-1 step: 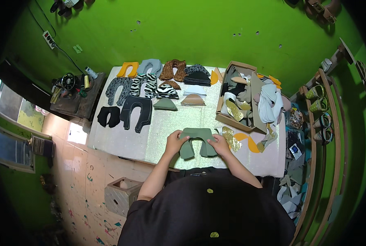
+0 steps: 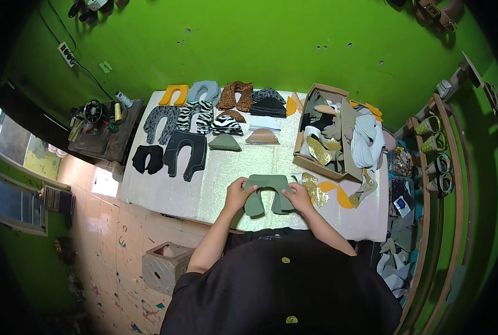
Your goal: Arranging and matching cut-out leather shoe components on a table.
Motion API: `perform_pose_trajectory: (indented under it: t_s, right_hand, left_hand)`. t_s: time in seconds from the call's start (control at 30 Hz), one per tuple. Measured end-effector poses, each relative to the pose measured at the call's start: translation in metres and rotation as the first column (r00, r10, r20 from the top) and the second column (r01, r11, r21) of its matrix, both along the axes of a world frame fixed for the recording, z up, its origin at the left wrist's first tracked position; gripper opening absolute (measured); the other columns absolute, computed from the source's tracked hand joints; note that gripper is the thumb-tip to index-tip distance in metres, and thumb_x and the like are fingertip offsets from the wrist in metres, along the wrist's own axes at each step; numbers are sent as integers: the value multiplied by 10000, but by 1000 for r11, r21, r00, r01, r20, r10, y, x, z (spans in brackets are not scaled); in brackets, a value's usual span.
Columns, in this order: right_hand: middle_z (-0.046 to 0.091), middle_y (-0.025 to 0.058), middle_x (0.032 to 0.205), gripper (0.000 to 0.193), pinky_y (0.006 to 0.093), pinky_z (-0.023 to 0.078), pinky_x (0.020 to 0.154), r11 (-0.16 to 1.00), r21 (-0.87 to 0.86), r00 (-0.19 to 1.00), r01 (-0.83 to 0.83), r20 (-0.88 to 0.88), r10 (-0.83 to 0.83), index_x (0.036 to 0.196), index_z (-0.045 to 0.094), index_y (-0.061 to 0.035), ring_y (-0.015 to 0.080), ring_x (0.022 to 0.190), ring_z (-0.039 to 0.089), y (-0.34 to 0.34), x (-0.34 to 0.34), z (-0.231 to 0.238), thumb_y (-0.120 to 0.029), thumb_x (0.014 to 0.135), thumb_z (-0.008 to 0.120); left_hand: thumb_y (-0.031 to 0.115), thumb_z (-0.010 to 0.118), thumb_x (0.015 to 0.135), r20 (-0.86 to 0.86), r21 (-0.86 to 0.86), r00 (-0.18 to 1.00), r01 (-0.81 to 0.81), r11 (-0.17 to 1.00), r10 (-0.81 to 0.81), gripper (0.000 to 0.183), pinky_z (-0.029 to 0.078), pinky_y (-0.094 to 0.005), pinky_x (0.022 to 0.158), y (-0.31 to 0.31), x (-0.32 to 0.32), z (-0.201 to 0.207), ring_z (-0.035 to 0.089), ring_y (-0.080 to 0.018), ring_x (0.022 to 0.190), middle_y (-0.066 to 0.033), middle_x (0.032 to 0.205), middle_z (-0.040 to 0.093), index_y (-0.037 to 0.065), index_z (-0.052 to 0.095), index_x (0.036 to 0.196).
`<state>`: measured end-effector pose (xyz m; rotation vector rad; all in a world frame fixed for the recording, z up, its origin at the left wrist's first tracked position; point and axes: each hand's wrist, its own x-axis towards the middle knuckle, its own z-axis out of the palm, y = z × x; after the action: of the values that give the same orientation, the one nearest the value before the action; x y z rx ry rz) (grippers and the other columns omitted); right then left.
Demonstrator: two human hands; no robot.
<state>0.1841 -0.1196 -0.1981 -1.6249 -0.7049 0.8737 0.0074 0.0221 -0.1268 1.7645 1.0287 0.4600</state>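
Between my two hands is a small stack of olive-green U-shaped shoe upper pieces [image 2: 268,181], its opening toward me, near the table's front edge. My left hand [image 2: 239,193] grips the left side of the stack, and my right hand [image 2: 298,197] grips the right side, thumbs on top. The lower ends of the pieces are slightly fanned apart. Farther back lie a black U-shaped stack [image 2: 186,155], a smaller black stack [image 2: 148,159], zebra-print pieces [image 2: 196,116] and a green half-round stack [image 2: 225,142].
An open cardboard box [image 2: 323,166] of offcuts stands at the right, with white scraps [image 2: 367,139] beside it. Yellow and gold scraps [image 2: 344,198] lie near my right hand. A sewing machine [image 2: 94,114] stands at the left, a wooden shoe rack [image 2: 425,218] at the right, a stool [image 2: 165,268] below.
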Motion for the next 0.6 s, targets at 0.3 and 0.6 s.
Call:
perform_pose_trajectory:
  t_s: [0.3,0.6]
  right_hand:
    - [502,73,641,405,395,298,647,932,-312,856,184,517,4,612,528,-45,260,707,478,1,-26,33,-395,774,649]
    - [503,78,703,352,402,308,678,941,-197,825,276,550,-127,643,608,-58,270,775,446,-4,-31,23,-384,763,667]
  left_hand:
    - [179,742,746,5,127,1000,18,992,-18,270,470,-282,574,10,13,-15,590,-142,614,-92,697,631,2,615,905]
    - [249,743,738,-165,281,985,93,955,-47,362,498,-348,610,10,13,-20,654,-289,693,-166,774,657,36,594,990]
